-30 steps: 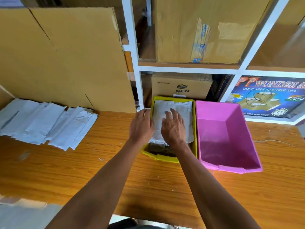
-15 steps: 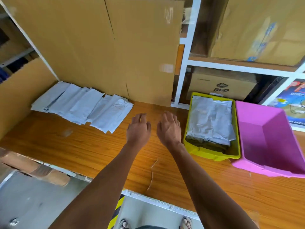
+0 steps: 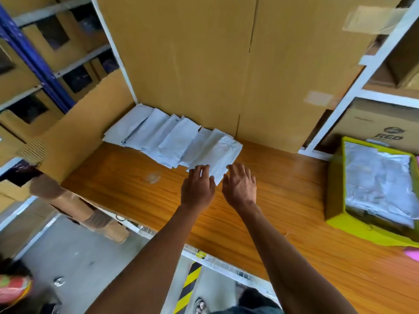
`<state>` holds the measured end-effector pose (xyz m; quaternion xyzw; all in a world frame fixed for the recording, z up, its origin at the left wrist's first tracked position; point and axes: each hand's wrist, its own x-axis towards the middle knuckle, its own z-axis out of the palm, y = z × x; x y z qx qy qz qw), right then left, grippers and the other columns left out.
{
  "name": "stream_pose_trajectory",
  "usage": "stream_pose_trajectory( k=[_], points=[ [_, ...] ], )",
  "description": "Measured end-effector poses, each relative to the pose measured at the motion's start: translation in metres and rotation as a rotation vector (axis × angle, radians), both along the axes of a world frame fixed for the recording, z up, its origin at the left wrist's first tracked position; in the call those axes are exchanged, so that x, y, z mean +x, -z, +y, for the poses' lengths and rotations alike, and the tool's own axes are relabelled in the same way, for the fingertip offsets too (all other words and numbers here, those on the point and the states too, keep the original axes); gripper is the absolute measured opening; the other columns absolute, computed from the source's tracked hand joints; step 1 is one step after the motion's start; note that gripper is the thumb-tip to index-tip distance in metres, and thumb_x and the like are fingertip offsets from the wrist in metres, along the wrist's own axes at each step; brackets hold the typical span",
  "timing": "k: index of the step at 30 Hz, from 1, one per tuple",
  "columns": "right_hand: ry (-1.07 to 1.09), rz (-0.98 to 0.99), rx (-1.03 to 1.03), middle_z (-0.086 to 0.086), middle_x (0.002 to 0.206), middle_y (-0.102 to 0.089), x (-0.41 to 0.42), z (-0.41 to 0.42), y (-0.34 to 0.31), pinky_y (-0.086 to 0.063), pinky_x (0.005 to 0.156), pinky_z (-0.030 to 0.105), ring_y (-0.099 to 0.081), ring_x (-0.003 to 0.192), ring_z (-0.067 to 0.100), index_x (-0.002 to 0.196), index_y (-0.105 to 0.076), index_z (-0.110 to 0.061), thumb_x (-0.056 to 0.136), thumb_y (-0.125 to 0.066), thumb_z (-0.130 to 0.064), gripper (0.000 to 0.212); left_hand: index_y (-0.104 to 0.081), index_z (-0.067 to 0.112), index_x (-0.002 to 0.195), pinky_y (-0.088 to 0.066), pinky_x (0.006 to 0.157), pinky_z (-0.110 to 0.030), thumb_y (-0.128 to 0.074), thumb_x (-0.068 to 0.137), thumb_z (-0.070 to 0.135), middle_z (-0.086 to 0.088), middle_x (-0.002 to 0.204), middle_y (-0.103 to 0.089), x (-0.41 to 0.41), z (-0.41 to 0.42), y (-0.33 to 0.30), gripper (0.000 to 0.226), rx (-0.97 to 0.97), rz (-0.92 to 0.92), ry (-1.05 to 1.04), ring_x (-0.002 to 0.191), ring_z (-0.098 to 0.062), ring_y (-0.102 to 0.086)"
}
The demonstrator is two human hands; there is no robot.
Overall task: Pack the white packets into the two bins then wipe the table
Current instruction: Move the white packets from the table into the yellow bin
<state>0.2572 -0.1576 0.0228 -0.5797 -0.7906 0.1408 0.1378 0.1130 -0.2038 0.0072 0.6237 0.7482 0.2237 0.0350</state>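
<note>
A fanned row of several white packets lies on the wooden table against the cardboard sheet at the back. My left hand and my right hand hover side by side at the near end of the rightmost packet. Their fingers are relaxed and spread, the tips at or just over the packet's edge, and neither hand holds anything. The yellow bin stands at the right edge of the view with white packets piled inside. Only a small corner of the pink bin shows.
A large cardboard sheet leans upright behind the packets. White shelving with cardboard boxes stands at the right. Cardboard rolls lie off the table's left end. The table's front edge runs diagonally above the floor.
Both hands left the yellow bin and travelled left across the table to the rightmost packet of the row. The view swung left with them, so the pink bin is almost out of sight.
</note>
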Motion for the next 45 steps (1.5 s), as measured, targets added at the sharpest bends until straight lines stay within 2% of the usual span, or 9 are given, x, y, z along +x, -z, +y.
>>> stream_pose_trajectory(
  k=[10, 14, 19, 24, 28, 31, 34, 42, 45],
  points=[
    [0.05, -0.055, -0.093, 0.009, 0.162, -0.037, -0.059, 0.066, 0.024, -0.042, 0.109, 0.049, -0.042, 0.141, 0.034, 0.153, -0.039, -0.02, 0.108, -0.044, -0.044, 0.052, -0.048, 0.014, 0.148, -0.055, 0.095, -0.045, -0.044, 0.109, 0.034, -0.01, 0.146, -0.055, -0.062, 0.049, 0.011, 0.044, -0.12, 0.012, -0.006, 0.129, -0.029, -0.054],
    [0.095, -0.043, -0.181, 0.01, 0.17, -0.022, -0.085, 0.093, 0.036, -0.037, 0.114, 0.052, -0.031, 0.147, 0.038, 0.159, -0.028, -0.02, 0.106, -0.039, -0.056, 0.065, -0.045, 0.016, 0.15, -0.054, 0.096, -0.047, -0.045, 0.109, 0.032, -0.008, 0.149, -0.052, -0.085, 0.073, 0.015, 0.044, -0.171, 0.016, -0.01, 0.13, -0.028, -0.052],
    [0.129, -0.082, -0.289, 0.014, 0.176, 0.008, -0.11, 0.115, 0.05, -0.02, 0.126, 0.058, -0.007, 0.158, 0.048, 0.166, -0.008, -0.023, 0.102, -0.032, -0.071, 0.084, -0.045, 0.017, 0.149, -0.056, 0.094, -0.048, -0.046, 0.108, 0.032, -0.007, 0.146, -0.054, -0.106, 0.1, 0.023, 0.043, -0.193, 0.013, 0.002, 0.128, -0.028, -0.054],
    [0.188, -0.112, -0.33, 0.016, 0.172, 0.023, -0.128, 0.124, 0.061, -0.014, 0.126, 0.062, 0.005, 0.157, 0.053, 0.167, 0.001, -0.026, 0.099, -0.038, -0.074, 0.092, -0.05, 0.014, 0.145, -0.057, 0.09, -0.05, -0.048, 0.108, 0.033, -0.008, 0.14, -0.057, -0.117, 0.119, 0.031, 0.042, -0.177, -0.011, 0.055, 0.124, -0.03, -0.056],
    [0.264, -0.103, -0.339, 0.015, 0.173, 0.02, -0.137, 0.128, 0.064, -0.021, 0.124, 0.059, 0.0, 0.157, 0.052, 0.166, -0.004, -0.027, 0.099, -0.047, -0.056, 0.085, -0.054, 0.011, 0.141, -0.058, 0.087, -0.049, -0.051, 0.105, 0.028, -0.01, 0.135, -0.06, -0.126, 0.136, 0.036, 0.04, -0.141, -0.01, 0.123, 0.121, -0.031, -0.058],
    [0.345, -0.063, -0.31, 0.014, 0.174, 0.011, -0.137, 0.126, 0.058, -0.035, 0.115, 0.056, -0.016, 0.152, 0.05, 0.164, -0.009, -0.026, 0.092, -0.055, -0.039, 0.087, -0.055, 0.012, 0.14, -0.058, 0.087, -0.048, -0.051, 0.105, 0.028, -0.01, 0.133, -0.061, -0.132, 0.145, 0.036, 0.039, -0.137, -0.003, 0.19, 0.12, -0.031, -0.059],
    [0.402, -0.041, -0.279, 0.016, 0.174, 0.003, -0.133, 0.123, 0.052, -0.041, 0.107, 0.054, -0.031, 0.143, 0.047, 0.164, -0.013, -0.026, 0.086, -0.057, -0.028, 0.089, -0.055, 0.012, 0.142, -0.058, 0.084, -0.046, -0.049, 0.107, 0.029, -0.01, 0.131, -0.062, -0.135, 0.154, 0.036, 0.04, -0.134, 0.008, 0.255, 0.117, -0.031, -0.06],
    [0.571, -0.057, -0.178, 0.018, 0.17, -0.014, -0.096, 0.109, 0.04, -0.046, 0.1, 0.052, -0.042, 0.133, 0.045, 0.159, -0.023, -0.022, 0.081, -0.06, -0.027, 0.086, -0.053, 0.014, 0.144, -0.058, 0.085, -0.046, -0.05, 0.107, 0.031, -0.009, 0.137, -0.06, -0.107, 0.164, 0.029, 0.041, -0.153, 0.035, 0.43, 0.119, -0.029, -0.06],
    [0.582, -0.094, -0.17, 0.017, 0.168, -0.016, -0.073, 0.107, 0.04, -0.047, 0.102, 0.052, -0.039, 0.137, 0.044, 0.157, -0.025, -0.022, 0.081, -0.061, -0.028, 0.084, -0.051, 0.015, 0.144, -0.058, 0.086, -0.042, -0.049, 0.108, 0.034, -0.006, 0.14, -0.057, -0.084, 0.164, 0.031, 0.041, -0.169, 0.035, 0.464, 0.121, -0.027, -0.059]
  ],
)
